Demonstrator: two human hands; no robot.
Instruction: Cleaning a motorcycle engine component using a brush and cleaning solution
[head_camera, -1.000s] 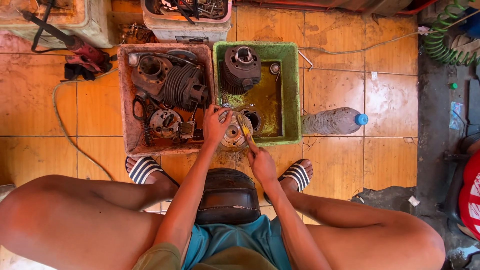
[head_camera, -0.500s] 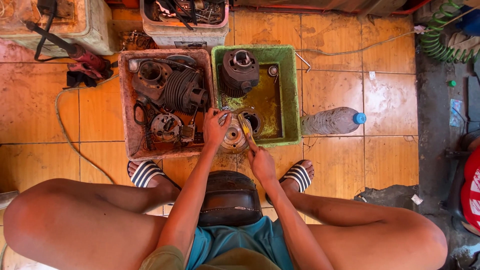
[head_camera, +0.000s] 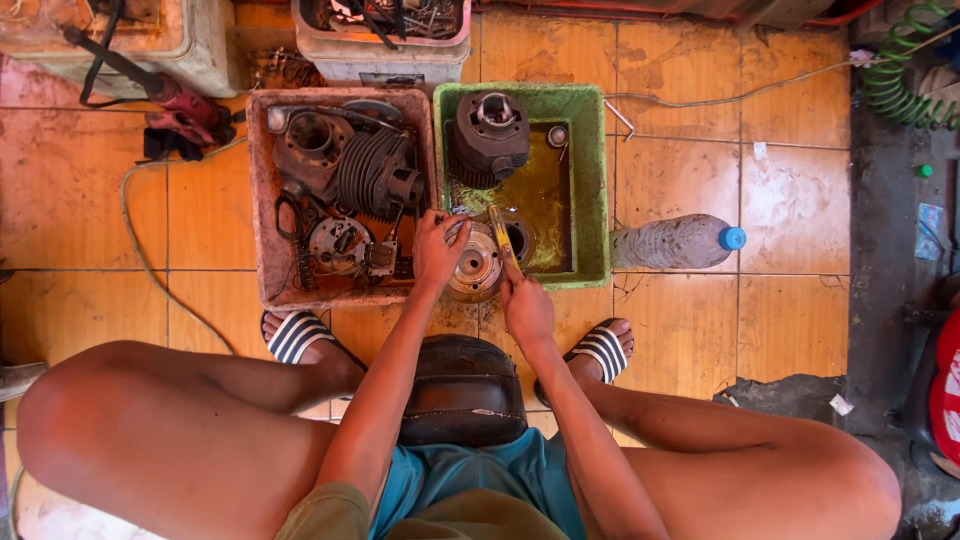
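**Hands on round metal part**

Left hand (head_camera: 437, 245) grips round metal part (head_camera: 474, 265) at green tub (head_camera: 592, 180) front edge. Right hand (head_camera: 524, 308) closed around yellow brush (head_camera: 503, 238). Part looks heavy, stiff, oily-slick; hold by rim. Beyond: red tub (head_camera: 262, 200), bottle (head_camera: 675, 241).

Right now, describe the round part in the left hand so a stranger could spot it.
Find the green tub of murky liquid on the orange tiles. At its near left corner the left hand steadies a round metal part. Unlike the dark finned cylinder behind it, it is pale, disc-shaped.
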